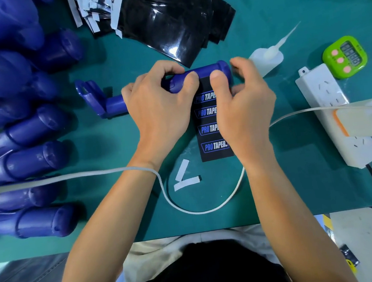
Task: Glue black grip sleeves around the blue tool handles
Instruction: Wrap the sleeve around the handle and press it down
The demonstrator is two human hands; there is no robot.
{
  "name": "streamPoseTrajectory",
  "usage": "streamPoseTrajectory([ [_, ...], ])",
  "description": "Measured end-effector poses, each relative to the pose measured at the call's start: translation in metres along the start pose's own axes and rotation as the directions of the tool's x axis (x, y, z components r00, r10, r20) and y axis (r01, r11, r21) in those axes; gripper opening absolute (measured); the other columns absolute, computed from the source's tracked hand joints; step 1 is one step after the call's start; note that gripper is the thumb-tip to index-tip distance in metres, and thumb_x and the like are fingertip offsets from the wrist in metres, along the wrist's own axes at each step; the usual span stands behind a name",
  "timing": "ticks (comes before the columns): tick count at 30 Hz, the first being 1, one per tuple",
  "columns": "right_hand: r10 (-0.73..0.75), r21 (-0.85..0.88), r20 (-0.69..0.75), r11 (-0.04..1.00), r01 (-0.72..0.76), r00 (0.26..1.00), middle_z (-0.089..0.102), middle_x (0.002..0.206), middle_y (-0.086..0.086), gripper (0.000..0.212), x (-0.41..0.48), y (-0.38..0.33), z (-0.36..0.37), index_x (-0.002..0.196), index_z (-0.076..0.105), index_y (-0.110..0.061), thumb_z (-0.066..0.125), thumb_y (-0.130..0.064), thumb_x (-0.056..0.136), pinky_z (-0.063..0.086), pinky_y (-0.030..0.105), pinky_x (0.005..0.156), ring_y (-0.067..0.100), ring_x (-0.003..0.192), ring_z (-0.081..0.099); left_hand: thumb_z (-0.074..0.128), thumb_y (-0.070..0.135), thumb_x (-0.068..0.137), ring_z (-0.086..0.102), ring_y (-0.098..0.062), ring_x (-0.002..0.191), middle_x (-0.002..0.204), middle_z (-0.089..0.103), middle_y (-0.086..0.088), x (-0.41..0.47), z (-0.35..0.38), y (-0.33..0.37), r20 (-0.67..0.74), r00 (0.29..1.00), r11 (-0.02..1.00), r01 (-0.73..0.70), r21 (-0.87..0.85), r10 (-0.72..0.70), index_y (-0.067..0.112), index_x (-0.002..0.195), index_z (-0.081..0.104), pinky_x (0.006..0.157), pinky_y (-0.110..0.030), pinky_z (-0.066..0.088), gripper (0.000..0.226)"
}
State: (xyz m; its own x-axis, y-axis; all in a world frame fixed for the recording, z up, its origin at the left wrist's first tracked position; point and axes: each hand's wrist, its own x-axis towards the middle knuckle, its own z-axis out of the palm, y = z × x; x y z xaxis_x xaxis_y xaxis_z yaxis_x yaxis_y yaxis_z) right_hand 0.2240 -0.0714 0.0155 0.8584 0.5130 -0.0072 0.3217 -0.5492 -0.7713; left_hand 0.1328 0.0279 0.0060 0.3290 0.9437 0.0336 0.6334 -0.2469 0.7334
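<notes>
**Step in hand (judged): seating the sleeve's leading edge before rolling.**

The left hand [154,104] and the right hand [244,105] sit close together. Both are curled round the blue moulded plastic tool handle [205,74], which lies crosswise just above the dark green work mat [279,188]. Both thumbs press on the handle's near face, where it meets the top edge of the flat black printed grip sleeve [212,137].

1. Set the sleeve's edge parallel to the handle's axis, with its right side just inside the raised collar. A skewed start will probably spiral.
2. Press from the centre outwards with the thumbs.
3. Roll the handle towards the body in one even motion, with the sheet taut, to avoid creases and bubbles.
4. Whether adhesive is already on the surface cannot be told. Squeezed-out glue would likely mark the print.

**Appearance**

- **Sleeve:** a matte black rectangle lying flat on the mat between the wrists and running towards the person. It carries four "PRO TAPER" logos in white and blue, partly hidden by the right hand.
- **Handle:** a glossy blue cylinder with a collar at its right end. A narrower shaft and forked head emerge left of the left hand.
</notes>
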Motion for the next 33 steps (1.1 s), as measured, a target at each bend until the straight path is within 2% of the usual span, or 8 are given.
streamPoseTrajectory([
  [2, 0.019, 0.06, 0.036, 0.998, -0.021, 0.999, 0.068, 0.076, -0.004, 0.03, 0.003, 0.001, 0.005, 0.115, 0.067, -0.016, 0.061, -0.042, 0.101, 0.05, 0.037, 0.084, 0.023, 0.078, 0.064, 0.065, 0.055, 0.084, 0.058, -0.009, 0.08, 0.077, 0.067, 0.017, 0.0, 0.001, -0.001, 0.005, 1.0, 1.0, -0.017, 0.021, 0.017, 0.038, 0.087, 0.061, 0.095, -0.028, 0.028, 0.018],
  [6, 0.062, 0.136, 0.018, 0.989, -0.064, 0.998, 0.065, 0.075, -0.01, 0.022, 0.006, 0.003, 0.01, 0.109, 0.07, -0.018, 0.068, -0.036, 0.096, 0.054, 0.036, 0.083, 0.015, 0.071, 0.06, 0.068, 0.054, 0.081, 0.052, -0.007, 0.078, 0.074, 0.058, 0.021, -0.004, 0.004, -0.002, -0.033, 0.999, 0.999, -0.032, 0.031, 0.033, 0.039, 0.087, 0.058, 0.092, -0.026, 0.026, 0.019],
  [10, 0.099, 0.21, 0.02, 0.972, -0.101, 0.995, 0.073, 0.085, -0.012, 0.016, 0.008, 0.005, 0.009, 0.103, 0.072, -0.022, 0.071, -0.034, 0.092, 0.058, 0.04, 0.083, 0.012, 0.079, 0.068, 0.069, 0.053, 0.082, 0.048, -0.004, 0.077, 0.075, 0.057, 0.021, -0.006, 0.005, -0.005, -0.04, 0.998, 0.998, -0.048, 0.029, 0.049, 0.035, 0.089, 0.063, 0.092, -0.025, 0.025, 0.021],
  [14, 0.104, 0.259, 0.046, 0.959, -0.112, 0.994, 0.075, 0.087, -0.017, 0.008, 0.007, 0.006, 0.008, 0.098, 0.069, -0.032, 0.073, -0.033, 0.091, 0.059, 0.036, 0.087, 0.006, 0.088, 0.072, 0.067, 0.047, 0.087, 0.051, -0.004, 0.079, 0.078, 0.061, 0.02, -0.007, 0.003, -0.009, -0.027, 0.995, 0.995, -0.094, 0.025, 0.095, 0.037, 0.09, 0.062, 0.091, -0.024, 0.025, 0.012],
  [21, 0.154, 0.284, 0.072, 0.944, -0.168, 0.985, 0.078, 0.095, -0.012, 0.012, 0.01, 0.011, 0.009, 0.105, 0.072, -0.027, 0.065, -0.035, 0.098, 0.057, 0.036, 0.092, 0.002, 0.094, 0.072, 0.066, 0.064, 0.08, 0.047, -0.004, 0.077, 0.077, 0.059, 0.022, -0.004, 0.01, 0.0, -0.084, 0.996, 0.994, -0.034, 0.109, 0.043, 0.036, 0.085, 0.053, 0.091, -0.029, 0.028, 0.032],
  [24, 0.133, 0.261, 0.06, 0.955, -0.144, 0.989, 0.078, 0.092, -0.013, 0.012, 0.011, 0.013, 0.008, 0.105, 0.073, -0.026, 0.064, -0.032, 0.099, 0.057, 0.032, 0.089, -0.001, 0.091, 0.072, 0.066, 0.057, 0.084, 0.049, -0.004, 0.078, 0.079, 0.06, 0.022, -0.005, 0.008, -0.006, -0.066, 0.995, 0.994, -0.065, 0.087, 0.071, 0.034, 0.088, 0.058, 0.091, -0.028, 0.027, 0.025],
  [28, 0.123, 0.226, 0.034, 0.966, -0.127, 0.992, 0.078, 0.098, -0.013, 0.022, 0.006, 0.012, 0.011, 0.114, 0.075, -0.019, 0.061, -0.032, 0.102, 0.059, 0.042, 0.09, 0.005, 0.094, 0.074, 0.063, 0.046, 0.092, 0.055, -0.006, 0.081, 0.083, 0.065, 0.02, -0.007, 0.0, -0.014, -0.007, 0.995, 0.995, -0.099, 0.033, 0.099, 0.032, 0.094, 0.065, 0.094, -0.026, 0.027, 0.014],
  [33, 0.143, 0.167, 0.08, 0.974, -0.154, 0.987, 0.073, 0.093, -0.02, 0.028, 0.006, 0.004, 0.006, 0.116, 0.074, -0.02, 0.057, -0.038, 0.103, 0.058, 0.041, 0.093, 0.004, 0.096, 0.072, 0.058, 0.038, 0.097, 0.059, -0.003, 0.091, 0.098, 0.07, 0.021, -0.006, -0.008, -0.023, 0.079, 0.984, 0.987, -0.163, 0.008, 0.162, 0.031, 0.107, 0.07, 0.101, -0.02, 0.026, 0.017],
])
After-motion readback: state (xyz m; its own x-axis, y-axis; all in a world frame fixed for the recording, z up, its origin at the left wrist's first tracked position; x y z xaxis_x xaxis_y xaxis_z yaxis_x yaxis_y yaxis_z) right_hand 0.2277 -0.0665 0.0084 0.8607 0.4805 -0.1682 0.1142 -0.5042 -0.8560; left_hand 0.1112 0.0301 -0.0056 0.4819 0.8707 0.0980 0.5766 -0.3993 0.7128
